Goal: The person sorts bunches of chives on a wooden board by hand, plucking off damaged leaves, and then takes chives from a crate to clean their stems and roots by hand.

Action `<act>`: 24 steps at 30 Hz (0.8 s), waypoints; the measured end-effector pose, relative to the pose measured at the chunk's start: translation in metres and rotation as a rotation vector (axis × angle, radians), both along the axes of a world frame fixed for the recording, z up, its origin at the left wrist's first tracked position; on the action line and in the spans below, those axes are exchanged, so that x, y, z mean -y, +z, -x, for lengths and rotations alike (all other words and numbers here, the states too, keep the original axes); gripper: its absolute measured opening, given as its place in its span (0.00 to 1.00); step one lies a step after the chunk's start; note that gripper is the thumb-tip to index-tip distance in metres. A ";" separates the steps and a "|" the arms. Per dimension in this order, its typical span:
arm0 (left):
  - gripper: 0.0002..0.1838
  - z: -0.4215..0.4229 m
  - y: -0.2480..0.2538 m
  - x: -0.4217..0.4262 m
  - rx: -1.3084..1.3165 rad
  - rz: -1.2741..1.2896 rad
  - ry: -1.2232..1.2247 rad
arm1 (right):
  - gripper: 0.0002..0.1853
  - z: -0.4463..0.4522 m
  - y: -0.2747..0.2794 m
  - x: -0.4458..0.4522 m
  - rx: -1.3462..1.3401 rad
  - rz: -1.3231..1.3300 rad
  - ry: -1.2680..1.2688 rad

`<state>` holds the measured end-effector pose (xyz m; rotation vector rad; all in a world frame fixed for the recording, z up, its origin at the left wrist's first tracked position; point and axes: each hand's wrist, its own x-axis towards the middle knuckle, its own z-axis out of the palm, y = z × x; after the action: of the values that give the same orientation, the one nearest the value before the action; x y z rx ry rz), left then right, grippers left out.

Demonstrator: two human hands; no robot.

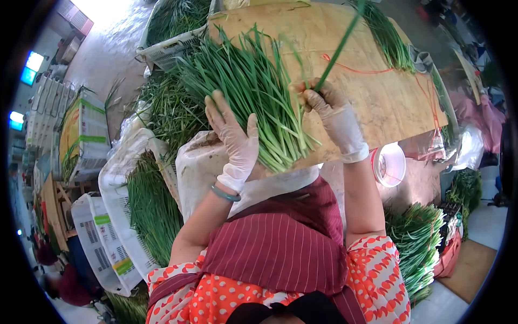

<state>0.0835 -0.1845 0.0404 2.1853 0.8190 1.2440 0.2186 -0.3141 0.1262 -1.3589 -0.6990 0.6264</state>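
A loose pile of garlic chives lies on the wooden board, pale stem ends pointing toward me. My left hand, in a thin translucent glove, rests against the left side of the pile with its fingers stretched out. To the right of the pile, my gloved right hand pinches a few chive stalks between thumb and fingers. Those stalks rise up and away over the board. The fingertips of that glove look soiled.
A chive bundle and orange string lie on the board. White crates and chives stand left. A white bucket and stacked chive bundles are at right. Another person appears lower left.
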 end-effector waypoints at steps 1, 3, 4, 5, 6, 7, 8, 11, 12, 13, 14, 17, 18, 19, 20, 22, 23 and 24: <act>0.39 0.000 0.010 -0.001 -0.078 -0.130 -0.045 | 0.10 0.003 0.004 -0.002 -0.079 -0.024 0.094; 0.36 -0.001 0.021 -0.004 -0.160 -0.260 -0.089 | 0.10 0.002 -0.008 -0.007 -0.113 -0.066 0.143; 0.30 -0.004 0.024 -0.005 -0.252 -0.320 -0.194 | 0.10 0.000 -0.013 -0.009 -0.114 -0.068 0.167; 0.25 -0.008 0.025 -0.006 -0.344 -0.380 -0.300 | 0.10 -0.002 -0.016 -0.010 -0.114 -0.069 0.191; 0.22 -0.014 0.021 -0.009 -0.308 -0.292 -0.452 | 0.10 -0.002 -0.017 -0.009 -0.114 -0.069 0.191; 0.22 -0.015 0.019 -0.009 -0.307 -0.291 -0.453 | 0.09 -0.002 -0.019 -0.008 -0.086 -0.080 0.156; 0.21 -0.016 0.018 -0.009 -0.370 -0.286 -0.487 | 0.09 -0.001 -0.020 -0.007 -0.058 -0.090 0.121; 0.20 -0.021 0.022 -0.006 -0.428 -0.255 -0.518 | 0.08 0.001 -0.027 0.000 -0.081 -0.104 0.049; 0.19 -0.025 0.025 -0.005 -0.430 -0.330 -0.542 | 0.08 0.000 -0.028 0.004 -0.082 -0.098 0.045; 0.18 -0.028 0.028 -0.005 -0.430 -0.405 -0.565 | 0.07 -0.002 -0.029 0.008 -0.043 -0.100 0.024; 0.18 -0.030 0.028 -0.004 -0.513 -0.426 -0.568 | 0.07 -0.002 -0.029 0.012 -0.003 -0.103 0.004; 0.19 -0.036 0.017 -0.003 -0.575 -0.397 -0.585 | 0.06 0.004 -0.031 0.020 -0.196 -0.142 -0.074; 0.20 -0.035 0.017 -0.003 -0.582 -0.425 -0.569 | 0.06 0.005 -0.032 0.023 -0.196 -0.141 -0.077; 0.20 -0.035 0.017 -0.003 -0.583 -0.423 -0.571 | 0.07 0.004 -0.032 0.028 -0.112 -0.139 -0.136; 0.20 -0.034 0.017 -0.004 -0.582 -0.433 -0.575 | 0.07 0.002 -0.033 0.033 -0.026 -0.137 -0.193; 0.21 -0.033 0.015 -0.004 -0.584 -0.436 -0.577 | 0.07 -0.005 -0.026 0.043 -0.148 -0.292 -0.169; 0.21 -0.033 0.014 -0.005 -0.570 -0.429 -0.575 | 0.07 -0.007 -0.021 0.047 -0.267 -0.451 -0.147; 0.21 -0.034 0.013 -0.005 -0.555 -0.425 -0.576 | 0.07 -0.007 -0.019 0.050 -0.300 -0.546 -0.100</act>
<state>0.1171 -0.1792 0.0534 2.8808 0.0580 0.5566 0.2257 -0.3637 0.1073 -0.7692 -0.5041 0.4970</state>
